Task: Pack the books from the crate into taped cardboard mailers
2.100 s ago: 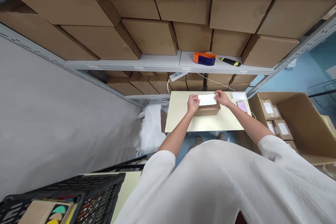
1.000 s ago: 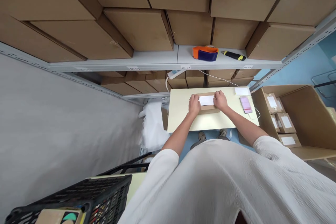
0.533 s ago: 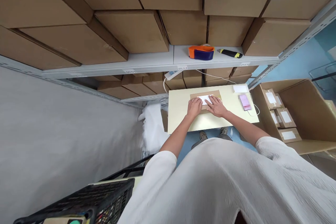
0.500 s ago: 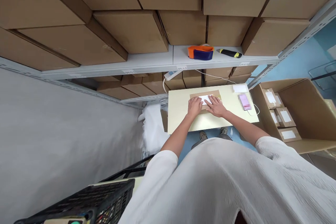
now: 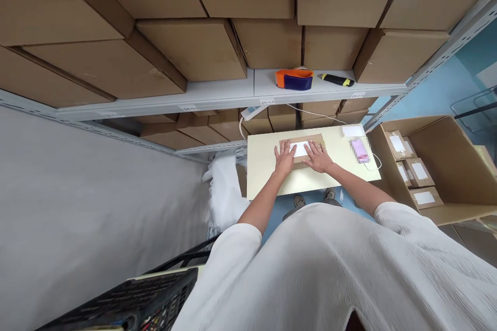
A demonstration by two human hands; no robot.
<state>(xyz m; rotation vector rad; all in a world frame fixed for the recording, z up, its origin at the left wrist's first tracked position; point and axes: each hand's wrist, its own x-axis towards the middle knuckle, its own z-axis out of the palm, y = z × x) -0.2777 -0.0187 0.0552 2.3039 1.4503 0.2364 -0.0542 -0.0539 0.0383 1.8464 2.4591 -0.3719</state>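
In the head view, your smooth, pale-yellow table [image 5: 264, 170] stands below metal shelving [image 5: 233, 99] and brown cartons [image 5: 267, 41] beyond your grip, while your left hand [image 5: 284, 160] and right hand [image 5: 319, 159] lie flat, spread, unclenched, over a white rectangular label [image 5: 300, 150] on the cardboard box [image 5: 302, 164] beneath.

Two hands [image 5: 284, 160], one carton [image 5: 303, 162] beneath, one phone [image 5: 360, 150], one knife [image 5: 336, 80], two shoes [image 5: 298, 201].

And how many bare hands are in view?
2: the left hand and the right hand, both on the brown rectangular cardboard box, at either side of its white rectangular label.
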